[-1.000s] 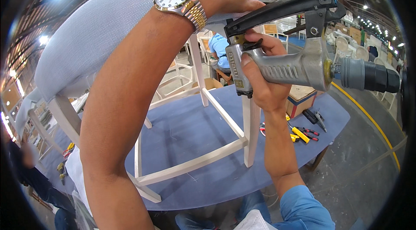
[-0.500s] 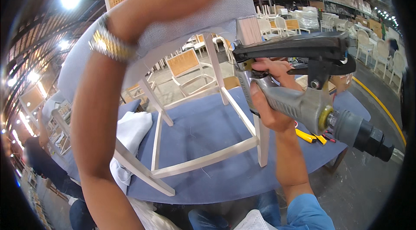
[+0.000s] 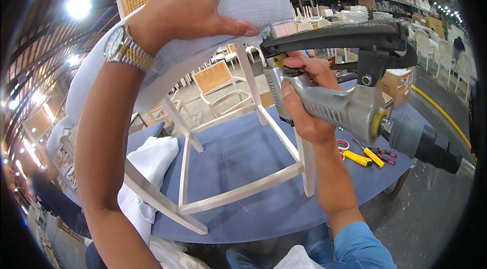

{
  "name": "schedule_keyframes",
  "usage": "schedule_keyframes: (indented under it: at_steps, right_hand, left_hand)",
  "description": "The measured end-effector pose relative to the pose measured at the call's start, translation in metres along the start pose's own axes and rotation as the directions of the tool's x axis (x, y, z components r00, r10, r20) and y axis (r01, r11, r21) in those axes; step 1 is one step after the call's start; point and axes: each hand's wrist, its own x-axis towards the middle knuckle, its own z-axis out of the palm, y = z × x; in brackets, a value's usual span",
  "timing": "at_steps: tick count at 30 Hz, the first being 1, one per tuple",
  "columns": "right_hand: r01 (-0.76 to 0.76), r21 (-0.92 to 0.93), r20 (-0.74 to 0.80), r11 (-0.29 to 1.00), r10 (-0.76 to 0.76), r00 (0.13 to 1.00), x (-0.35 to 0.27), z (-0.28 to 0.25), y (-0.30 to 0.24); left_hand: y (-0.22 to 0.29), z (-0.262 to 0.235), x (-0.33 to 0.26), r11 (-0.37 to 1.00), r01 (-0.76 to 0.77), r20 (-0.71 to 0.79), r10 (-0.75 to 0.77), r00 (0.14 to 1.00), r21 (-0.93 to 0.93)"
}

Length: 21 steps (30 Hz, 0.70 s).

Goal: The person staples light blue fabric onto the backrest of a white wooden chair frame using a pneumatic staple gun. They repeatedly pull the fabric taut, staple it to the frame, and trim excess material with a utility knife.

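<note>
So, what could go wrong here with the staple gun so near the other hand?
The left hand presses the grey seat fabric, its thumb close to the nose of the pneumatic staple gun gripped by the right hand; a staple might hit the thumb. If the fabric slips, it may be stapled wrinkled. The chair stands tilted on the blue table and could shift.

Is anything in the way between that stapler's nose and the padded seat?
Nothing visible. The grey pneumatic staple gun in the right hand points at the light grey fabric chair seat, beside the left hand pressing it.
</note>
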Motion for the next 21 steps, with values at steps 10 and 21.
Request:
schedule_keyframes:
  at_steps: [10, 21]
  right_hand:
    - [0.012, -0.193, 0.053, 0.981, -0.002, 0.999, 0.005, 0.012, 0.009]
    - [0.078, -0.193, -0.011, 0.978, -0.082, 0.997, 0.007, 0.027, 0.012]
  left_hand:
    - [0.036, 0.0, -0.02, 0.968, 0.105, -0.088, -0.087, 0.992, 0.229]
    - [0.049, -0.019, -0.009, 0.957, 0.131, 0.148, -0.173, 0.974, 0.259]
